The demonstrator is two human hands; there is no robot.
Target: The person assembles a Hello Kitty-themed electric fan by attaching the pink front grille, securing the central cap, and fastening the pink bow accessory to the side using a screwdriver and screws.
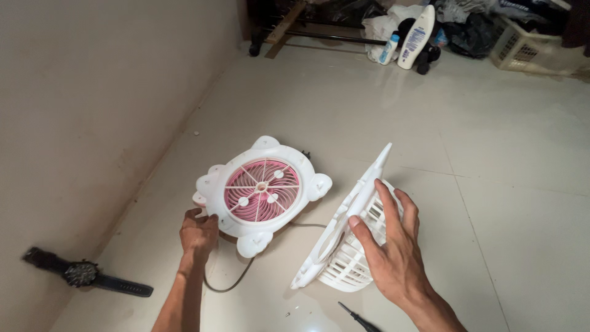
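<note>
Your right hand (pixel 396 255) lies flat and spread on the back of the white grille cover (pixel 347 237). The fingers press on its ribs and do not curl around it, so the grip there is loose, more a push than a hold. The cover stands tilted on its edge on the floor (pixel 491 184), leaning up and away from you, just beside the fan.

Your left hand (pixel 198 233) is curled on the near left edge of the white fan body (pixel 264 190), and its fingertips clench the rim. The fan body lies flat on the floor, face up, close to the wall (pixel 92 123).

The cover is already off the fan, so that part looks done. You can see the pink blades (pixel 261 192) open to the air, with white ribs across them. The blades are still in the body (if they need to come out, that is left to do). A dark cord (pixel 236 280) runs out from under the fan toward you.

A small screwdriver (pixel 359 318) lies on the floor near your right wrist, and no hand touches it. A black wristwatch (pixel 83 273) lies by the wall on your left, well apart from the fan. Far off there are bottles (pixel 415 37) and a white basket (pixel 528 46).
</note>
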